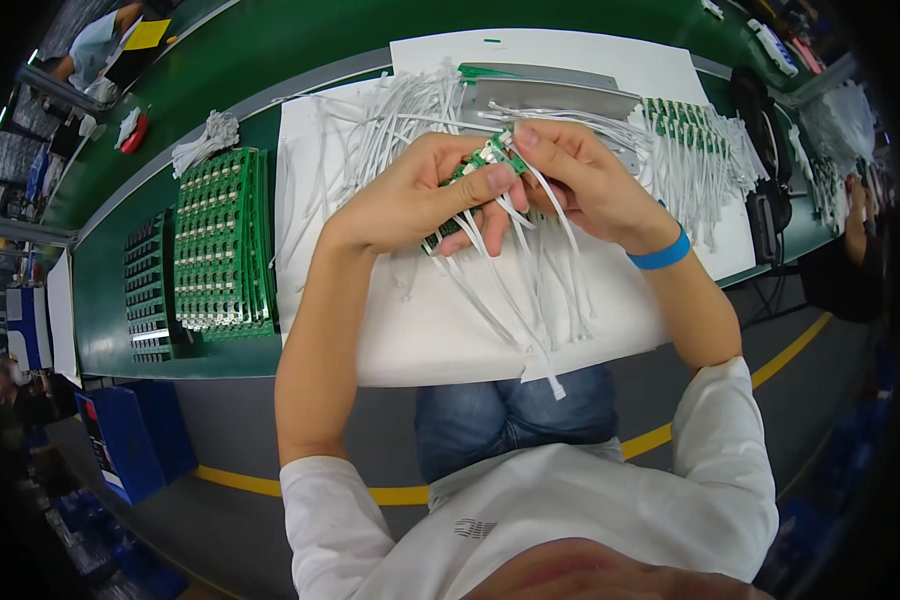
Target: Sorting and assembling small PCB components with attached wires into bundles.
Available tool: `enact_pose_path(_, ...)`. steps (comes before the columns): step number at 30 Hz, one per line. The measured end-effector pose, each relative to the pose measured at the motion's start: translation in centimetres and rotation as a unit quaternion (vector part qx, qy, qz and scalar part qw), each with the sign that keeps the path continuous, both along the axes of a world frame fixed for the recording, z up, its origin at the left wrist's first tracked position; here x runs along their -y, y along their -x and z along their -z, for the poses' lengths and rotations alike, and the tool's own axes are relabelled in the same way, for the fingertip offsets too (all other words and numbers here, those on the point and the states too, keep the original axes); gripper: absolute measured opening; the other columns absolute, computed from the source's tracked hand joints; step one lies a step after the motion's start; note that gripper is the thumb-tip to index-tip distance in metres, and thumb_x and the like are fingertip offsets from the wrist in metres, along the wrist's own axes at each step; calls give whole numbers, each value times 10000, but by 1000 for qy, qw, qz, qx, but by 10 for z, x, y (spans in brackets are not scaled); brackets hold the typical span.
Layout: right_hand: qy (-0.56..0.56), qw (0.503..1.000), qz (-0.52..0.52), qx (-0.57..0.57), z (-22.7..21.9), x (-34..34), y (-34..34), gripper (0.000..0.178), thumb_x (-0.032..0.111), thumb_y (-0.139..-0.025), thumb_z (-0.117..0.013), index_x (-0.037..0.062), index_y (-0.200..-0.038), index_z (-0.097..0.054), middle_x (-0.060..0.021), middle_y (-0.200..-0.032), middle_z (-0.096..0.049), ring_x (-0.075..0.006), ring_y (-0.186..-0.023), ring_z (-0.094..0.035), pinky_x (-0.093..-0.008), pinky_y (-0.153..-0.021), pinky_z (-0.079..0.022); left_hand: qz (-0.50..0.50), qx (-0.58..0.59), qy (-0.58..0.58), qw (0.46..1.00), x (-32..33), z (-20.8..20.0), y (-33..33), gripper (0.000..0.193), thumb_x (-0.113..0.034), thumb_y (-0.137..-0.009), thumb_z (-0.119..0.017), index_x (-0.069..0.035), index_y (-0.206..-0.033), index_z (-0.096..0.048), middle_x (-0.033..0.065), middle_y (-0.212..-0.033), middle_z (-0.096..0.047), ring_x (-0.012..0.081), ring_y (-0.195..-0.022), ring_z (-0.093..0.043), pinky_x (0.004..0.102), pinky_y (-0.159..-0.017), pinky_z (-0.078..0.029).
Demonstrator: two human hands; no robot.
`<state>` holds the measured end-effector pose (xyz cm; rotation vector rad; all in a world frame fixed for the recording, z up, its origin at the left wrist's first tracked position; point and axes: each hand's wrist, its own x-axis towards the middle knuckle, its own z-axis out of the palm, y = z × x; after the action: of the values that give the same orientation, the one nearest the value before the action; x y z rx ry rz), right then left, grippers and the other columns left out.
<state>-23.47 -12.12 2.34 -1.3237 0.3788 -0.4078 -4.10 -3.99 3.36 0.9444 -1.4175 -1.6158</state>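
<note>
My left hand (420,200) is closed around a narrow green circuit board strip (492,153) with white connectors, its thumb lying across the front. Several white cables (487,308) hang from the strip, their free ends reaching the front edge of the white sheet. At the strip's upper right end, my right hand (585,182), with a blue band on its wrist, closes thumb and fingers on a white cable (552,190) beside a connector. Whether the cable's plug sits in the connector is hidden by the fingertips.
White paper (390,345) covers the green bench. Loose white cables (420,105) lie behind my left hand; cabled boards (685,130) lie at the right. Green board panels (220,240) and a black-component panel (148,290) are at the left. Grey metal plates (555,98) lie behind my hands.
</note>
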Motion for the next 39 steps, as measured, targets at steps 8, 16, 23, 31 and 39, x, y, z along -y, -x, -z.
enact_pose_path(8, 258, 926, 264, -79, -7, -21, 41, 357, 278, -996, -564, 32, -739, -539, 44, -582, -461, -23, -522, -372, -220, -470, -273, 22, -177, 15, 984, -6, 5, -24, 399, -381, -996, -530, 0, -931, -629, 101, -666, -648, 75, -392, -468, 209, -362, -351)
enact_pose_path(16, 443, 735, 439, -267, 21, -73, 69, 332, 255, -835, -751, 14, -749, -540, -71, -546, -468, -166, -496, -465, -304, -476, -373, -13, -332, 3, 943, 6, 18, -33, 330, -361, -1019, -468, -72, -956, -613, 18, -691, -576, 61, -392, -407, 204, -352, -317)
enact_pose_path(23, 464, 745, 318, -359, 22, -131, 60, 337, 210, -733, -825, 6, -720, -557, -28, -611, -505, -102, -562, -469, -247, -511, -381, 35, -407, 27, 912, 11, 19, -33, 306, -333, -1038, -430, -86, -988, -604, 3, -780, -550, 32, -439, -421, 183, -365, -313)
enact_pose_path(31, 326, 832, 305, -330, 26, -115, 61, 247, 169, -783, -777, 1, -734, -604, -69, -566, -545, -172, -499, -520, -294, -496, -413, 2, -390, 17, 920, 10, 21, -33, 303, -321, -1033, -452, -68, -1008, -618, 8, -751, -564, 56, -453, -424, 211, -399, -322)
enact_pose_path(39, 279, 851, 293, -334, 19, -110, 59, 240, 150, -814, -748, -41, -770, -610, -80, -593, -563, -153, -507, -504, -290, -507, -417, -17, -406, 13, 914, 8, 20, -34, 295, -315, -1030, -461, -60, -1024, -609, 12, -733, -566, 59, -452, -438, 209, -400, -321)
